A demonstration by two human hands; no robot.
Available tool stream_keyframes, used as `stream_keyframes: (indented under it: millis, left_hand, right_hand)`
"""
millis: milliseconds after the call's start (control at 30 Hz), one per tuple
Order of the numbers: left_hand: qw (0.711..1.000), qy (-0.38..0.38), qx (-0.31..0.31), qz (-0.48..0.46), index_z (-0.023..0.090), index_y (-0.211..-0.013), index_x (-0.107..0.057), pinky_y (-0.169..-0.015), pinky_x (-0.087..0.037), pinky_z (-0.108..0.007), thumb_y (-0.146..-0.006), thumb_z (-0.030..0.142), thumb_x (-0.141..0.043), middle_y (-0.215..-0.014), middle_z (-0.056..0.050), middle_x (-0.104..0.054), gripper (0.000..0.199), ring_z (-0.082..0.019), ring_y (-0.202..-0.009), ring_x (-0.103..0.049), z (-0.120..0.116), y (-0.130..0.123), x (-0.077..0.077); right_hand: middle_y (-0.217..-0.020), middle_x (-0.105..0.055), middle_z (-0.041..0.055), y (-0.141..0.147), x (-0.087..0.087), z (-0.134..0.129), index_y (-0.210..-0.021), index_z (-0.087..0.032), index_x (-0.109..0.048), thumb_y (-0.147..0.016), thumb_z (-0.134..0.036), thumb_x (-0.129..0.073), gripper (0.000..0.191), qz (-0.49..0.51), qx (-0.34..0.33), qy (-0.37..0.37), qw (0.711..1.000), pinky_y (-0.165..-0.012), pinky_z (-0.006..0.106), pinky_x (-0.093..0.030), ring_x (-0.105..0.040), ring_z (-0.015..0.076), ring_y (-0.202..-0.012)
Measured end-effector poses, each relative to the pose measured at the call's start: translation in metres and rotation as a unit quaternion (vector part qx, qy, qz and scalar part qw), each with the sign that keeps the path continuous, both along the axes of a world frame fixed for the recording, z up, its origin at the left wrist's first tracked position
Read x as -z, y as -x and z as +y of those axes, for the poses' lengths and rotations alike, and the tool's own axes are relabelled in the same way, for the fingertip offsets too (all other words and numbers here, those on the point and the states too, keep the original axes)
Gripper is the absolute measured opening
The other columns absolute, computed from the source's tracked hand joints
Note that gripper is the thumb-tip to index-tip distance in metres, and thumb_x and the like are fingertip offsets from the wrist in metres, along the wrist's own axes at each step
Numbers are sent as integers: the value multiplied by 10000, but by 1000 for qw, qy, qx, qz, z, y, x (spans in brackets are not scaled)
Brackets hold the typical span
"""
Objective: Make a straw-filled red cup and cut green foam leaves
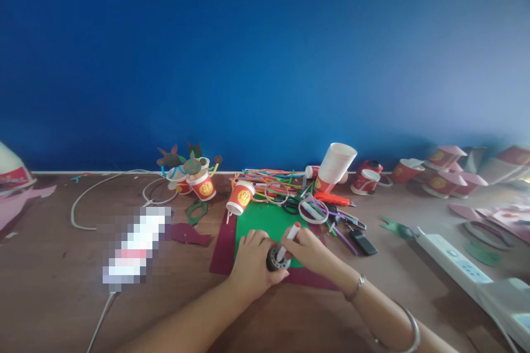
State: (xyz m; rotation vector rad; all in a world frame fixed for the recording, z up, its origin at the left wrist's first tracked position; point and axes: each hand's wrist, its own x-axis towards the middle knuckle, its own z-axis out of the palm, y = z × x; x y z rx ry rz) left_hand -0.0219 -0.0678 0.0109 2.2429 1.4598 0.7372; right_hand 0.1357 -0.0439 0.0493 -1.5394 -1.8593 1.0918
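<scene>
My left hand is wrapped round a dark round roll with a grey, holed face, holding it over the green paper. A white marker with a red end is pinched in my right hand, slanting down to the roll's face. Its lower tip is hard to make out there. Under the green sheet lies a larger maroon sheet. At the green sheet's far left edge, a red and white paper cup stands upside down with pipe cleaners attached.
Pipe cleaners, a stack of paper cups, an orange cutter and scissors lie behind my hands. Finished-looking cup figures stand left. A lit, blurred-out phone is nearer; a power strip lies right.
</scene>
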Motion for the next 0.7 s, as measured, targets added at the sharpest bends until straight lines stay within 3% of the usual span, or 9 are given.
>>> stream_keyframes:
  millis: [167,300,533,700]
  left_hand:
    - [1000,-10,-17,1,253,-917,-592,-776,-324,-367,-499,426,-784,-951,-16,-541,491,-238,-939,-465,-1,1,0]
    - [1000,-18,-18,8,247,-921,-582,-765,-321,-367,-492,452,-782,-955,-20,-538,515,-242,-932,-462,0,1,4]
    - [1000,-7,-18,20,257,-976,-567,-760,-320,-356,-510,466,-763,-954,-22,-531,547,-245,-932,-455,1,2,3]
    - [999,-22,-21,13,252,-888,-582,-732,-314,-330,-568,405,-735,-919,-17,-534,386,-226,-909,-462,-1,1,4]
  right_hand:
    - [-340,-393,-37,12,-15,8,-358,-184,-396,-652,-150,-507,316,-128,-22,-9,991,-414,244,-189,-281,67,-362]
    - [-356,-335,-39,18,-17,11,-377,-186,-355,-642,-147,-521,315,-230,-54,-82,968,-418,254,-154,-218,64,-359]
    - [-471,-542,50,28,-35,-7,-490,-170,-538,-738,-166,-486,253,-356,-128,-175,909,-506,284,-219,-457,137,-463]
    - [-637,-614,47,18,-26,-29,-653,-177,-590,-805,-160,-429,222,-317,-153,-236,906,-639,297,-288,-524,165,-634]
